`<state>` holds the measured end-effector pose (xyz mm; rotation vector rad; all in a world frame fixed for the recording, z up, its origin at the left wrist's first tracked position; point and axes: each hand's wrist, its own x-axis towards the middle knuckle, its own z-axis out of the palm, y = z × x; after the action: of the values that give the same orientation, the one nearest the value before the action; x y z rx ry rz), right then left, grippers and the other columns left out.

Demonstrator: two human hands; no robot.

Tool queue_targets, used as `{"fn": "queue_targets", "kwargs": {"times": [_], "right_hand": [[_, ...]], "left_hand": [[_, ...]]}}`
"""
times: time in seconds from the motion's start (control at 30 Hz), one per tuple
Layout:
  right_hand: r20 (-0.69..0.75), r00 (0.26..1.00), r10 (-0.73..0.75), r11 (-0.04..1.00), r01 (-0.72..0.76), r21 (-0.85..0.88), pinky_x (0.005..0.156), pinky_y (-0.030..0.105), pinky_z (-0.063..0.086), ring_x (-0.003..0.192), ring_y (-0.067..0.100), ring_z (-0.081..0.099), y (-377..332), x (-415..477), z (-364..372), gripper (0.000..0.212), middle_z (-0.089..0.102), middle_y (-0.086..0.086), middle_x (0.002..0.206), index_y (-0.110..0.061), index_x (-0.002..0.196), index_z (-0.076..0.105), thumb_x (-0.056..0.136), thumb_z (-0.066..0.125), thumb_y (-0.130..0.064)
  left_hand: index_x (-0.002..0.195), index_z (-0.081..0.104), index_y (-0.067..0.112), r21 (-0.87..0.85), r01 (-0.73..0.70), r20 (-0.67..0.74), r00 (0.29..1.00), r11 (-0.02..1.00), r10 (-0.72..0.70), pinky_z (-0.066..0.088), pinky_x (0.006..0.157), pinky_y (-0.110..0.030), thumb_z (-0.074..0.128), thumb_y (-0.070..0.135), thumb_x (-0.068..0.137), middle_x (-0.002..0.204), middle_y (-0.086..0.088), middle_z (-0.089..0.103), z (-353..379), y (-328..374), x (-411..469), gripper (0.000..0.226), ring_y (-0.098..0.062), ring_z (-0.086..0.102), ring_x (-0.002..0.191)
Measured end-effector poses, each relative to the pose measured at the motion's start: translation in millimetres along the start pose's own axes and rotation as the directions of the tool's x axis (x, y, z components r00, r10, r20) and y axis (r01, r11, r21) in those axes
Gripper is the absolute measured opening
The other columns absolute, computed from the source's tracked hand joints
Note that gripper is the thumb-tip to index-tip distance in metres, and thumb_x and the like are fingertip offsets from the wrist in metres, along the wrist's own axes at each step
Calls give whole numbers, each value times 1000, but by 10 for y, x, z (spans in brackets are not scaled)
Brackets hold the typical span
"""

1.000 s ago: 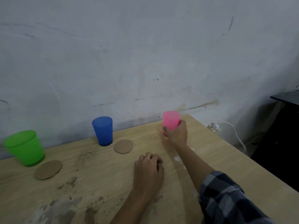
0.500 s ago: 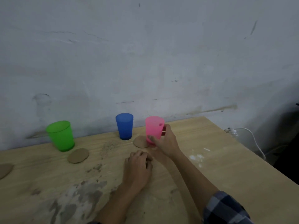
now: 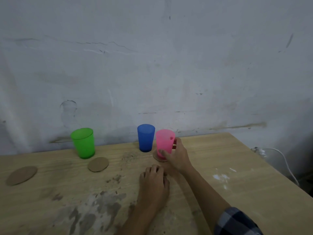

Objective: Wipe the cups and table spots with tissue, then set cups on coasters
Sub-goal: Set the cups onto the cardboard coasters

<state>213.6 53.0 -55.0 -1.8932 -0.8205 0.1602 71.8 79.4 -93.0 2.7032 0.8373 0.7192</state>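
The right hand (image 3: 177, 155) grips the pink cup (image 3: 165, 143), fingers and thumb wrapped round it, its base on a cardboard coaster (image 3: 156, 158) just beside the blue cup (image 3: 145, 138). The left hand (image 3: 154, 185) rests knuckles-up on the dirty counter (image 3: 237, 158), fingers curled under; whether it holds anything cannot be told.

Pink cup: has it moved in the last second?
Yes. The pink cup moved left, from well right of the blue cup to close beside it, over a coaster.

Scuffed, possibly damp-stained pale wall (image 3: 169, 68)
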Motion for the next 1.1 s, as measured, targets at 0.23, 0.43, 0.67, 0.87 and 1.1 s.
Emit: {"fn": "queue_targets", "kwargs": {"times": [0.23,0.43,0.67,0.87,1.1], "right_hand": [[8,1000,13,1000,-13,-20,83,23,52,109,14,55,18,35,60,74,53,0,132,-18,135,39,76,79,-38],[5,999,34,999,-34,-16,74,13,45,106,10,53,46,19,55,80,52,-3,131,-19,137,39,72,83,-34],[-362,925,118,993,-101,67,65,18,48,81,10,61,-44,-517,166,13,65,-9,91,-27,89,59,85,66,-17],[-47,995,-88,987,81,-138,72,9,46,79,-2,62,-200,-760,434,26,71,-13,87,-26,96,73,85,57,-8],[201,922,-330,855,382,-351,97,35,46,108,20,53,-240,-721,781,34,64,5,115,-10,115,66,90,43,-13]], "left_hand": [[100,57,26,-7,-8,10,1000,1000,8,37,84,-31,18,39,81,107,6,55,-33,8,-8,46,-15,49,99],[98,59,27,-25,-1,4,1000,1000,1,38,83,-30,24,38,82,106,8,57,-7,-6,7,40,-14,51,97],[86,63,30,-367,74,-59,993,927,-103,41,77,-20,52,14,83,91,15,62,-44,-99,34,19,-7,54,88],[88,69,25,-707,250,24,943,661,-331,47,73,-9,49,3,92,88,15,69,-320,-273,92,30,4,63,85],[94,64,21,-611,356,8,896,707,-445,39,65,-11,60,17,90,91,9,66,-452,-674,485,7,-9,62,88]]}}
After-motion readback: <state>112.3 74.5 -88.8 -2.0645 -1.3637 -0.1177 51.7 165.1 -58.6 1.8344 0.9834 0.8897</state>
